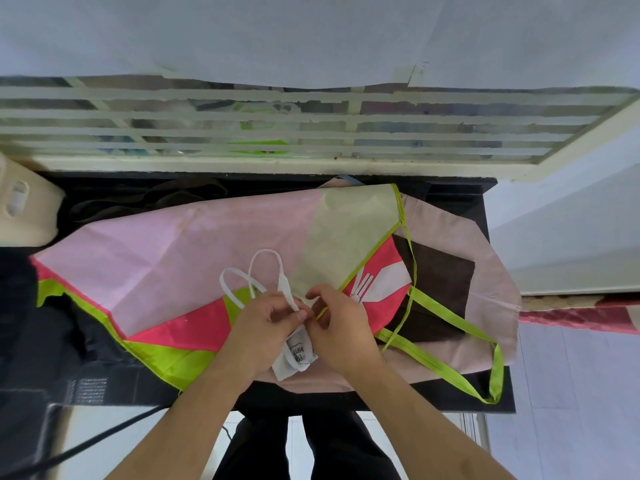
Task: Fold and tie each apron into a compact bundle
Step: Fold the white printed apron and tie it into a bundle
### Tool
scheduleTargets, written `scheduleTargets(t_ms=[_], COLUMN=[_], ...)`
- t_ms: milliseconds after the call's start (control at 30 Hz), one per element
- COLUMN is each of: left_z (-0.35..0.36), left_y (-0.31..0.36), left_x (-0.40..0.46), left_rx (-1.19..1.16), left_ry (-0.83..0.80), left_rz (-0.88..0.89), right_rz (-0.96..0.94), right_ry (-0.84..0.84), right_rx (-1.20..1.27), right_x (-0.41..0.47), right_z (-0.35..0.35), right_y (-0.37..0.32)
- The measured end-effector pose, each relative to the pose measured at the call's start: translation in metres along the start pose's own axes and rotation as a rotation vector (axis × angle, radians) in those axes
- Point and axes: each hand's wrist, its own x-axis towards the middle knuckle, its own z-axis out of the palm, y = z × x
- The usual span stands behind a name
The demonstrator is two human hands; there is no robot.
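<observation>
Pinching a white fabric strap (289, 289) between curled fingertips — left hand (266, 323) and right hand (341, 327) drawn close together, nearly touching at the thumbs, both clamped on that strap. Just beneath the hands and toward the body, a small folded white cloth bundle with printed lettering (294, 356), partly hidden by the wrists. Rising beyond the left hand's knuckles, two white loops of the same strap, standing up off the cloth. Spread under and beyond both hands, a large pink apron with hot-pink and lime-green panels (166, 251), lying flat and unfolded on the black table (450, 396). Off to the right hand's outer side, lime-green ties (450, 320) trailing across a pale pink cloth with a dark brown rectangular patch (440, 282). Farthest out — past everything on the table — a cream-painted window grille with horizontal bars (277, 133).
</observation>
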Motion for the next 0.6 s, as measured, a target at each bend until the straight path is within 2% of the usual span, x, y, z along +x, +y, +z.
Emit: scheduleTargets(t_ms=[167,433,600], left_z=[0.003,0.016,0.015], left_y=[0.001,-0.012,-0.013], left_x=[-0.005,-0.02,-0.017], left_rx=[-0.034,-0.157,-0.179], left_ry=[0.0,0.123,0.166], left_rz=[0.036,0.028,0.028], right_rz=[-0.109,0.032,-0.001], right_ry=[0.017,0.025,0.024], right_rx=[-0.08,-0.168,-0.182], right_x=[-0.005,-0.005,-0.006], right_z=[0.009,0.008,0.002], right_y=[0.003,0.006,0.008])
